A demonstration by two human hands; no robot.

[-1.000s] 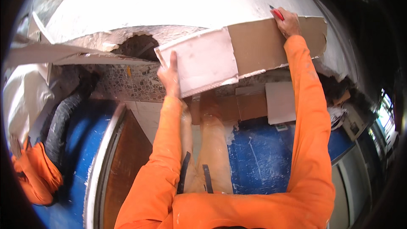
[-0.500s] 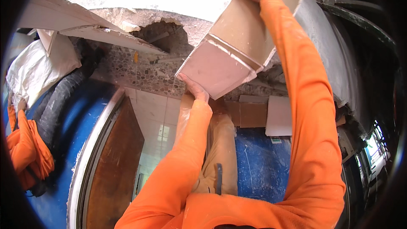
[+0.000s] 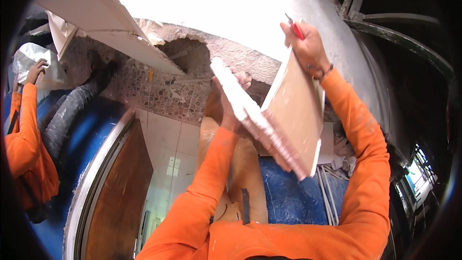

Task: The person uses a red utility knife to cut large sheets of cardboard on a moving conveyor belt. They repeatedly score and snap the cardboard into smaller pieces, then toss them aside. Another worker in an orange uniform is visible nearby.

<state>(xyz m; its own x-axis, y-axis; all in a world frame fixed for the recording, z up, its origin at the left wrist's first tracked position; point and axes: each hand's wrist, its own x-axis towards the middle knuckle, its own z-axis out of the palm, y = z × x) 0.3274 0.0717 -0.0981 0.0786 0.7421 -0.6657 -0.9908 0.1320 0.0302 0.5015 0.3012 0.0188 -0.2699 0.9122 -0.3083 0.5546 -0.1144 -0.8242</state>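
A sheet of plasterboard hangs in front of me, bent sharply along a snapped line. Its brown paper face lies toward the right, and a pale broken edge shows at the left. My left hand is closed on the folded-back part at the left, its fingers curled over the edge. At the upper end, my right hand grips the board's top edge. A small red-handled knife is also held in that right hand, its blade pointing up and away from the board.
At the left, a co-worker in an orange top has a hand by a white sack. A large board panel slants across the upper left. Behind it is a ragged wall hole. A brown door stands lower left; metal framing is at upper right.
The plasterboard has folded sharply at its break and turned, its larger part swinging down and right. My right hand has come lower and nearer with the knife. The co-worker's hand has risen.
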